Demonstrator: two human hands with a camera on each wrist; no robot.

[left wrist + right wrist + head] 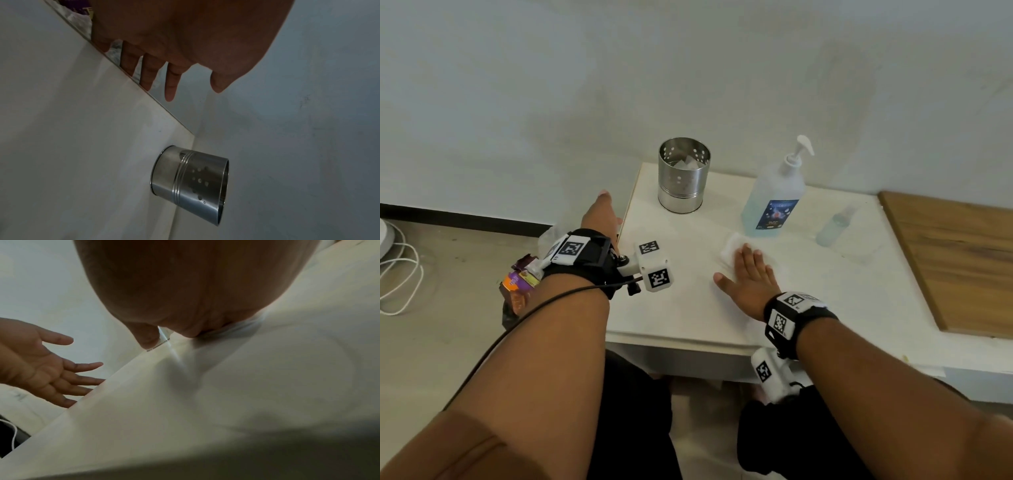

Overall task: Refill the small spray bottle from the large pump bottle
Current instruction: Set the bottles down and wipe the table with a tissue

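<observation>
The large pump bottle (774, 198), clear with blue liquid and a white pump, stands upright on the white table (688, 308) near the wall. To its right stands the small spray bottle (834, 226), clear and capped. My right hand (748, 274) lies flat with straight fingers, pressing a white tissue (731, 251) onto the table just in front of the pump bottle. My left hand (601, 214) hangs open beside the table's left edge, fingers spread and holding nothing; the left wrist view shows the left hand (170, 68) next to that edge.
A perforated steel cup (684, 174) with white paper inside stands at the table's back left, the same steel cup (191, 181) showing in the left wrist view. A wooden board (955, 260) adjoins the table on the right. White cables (400, 267) and wrappers (520, 284) lie on the floor at left.
</observation>
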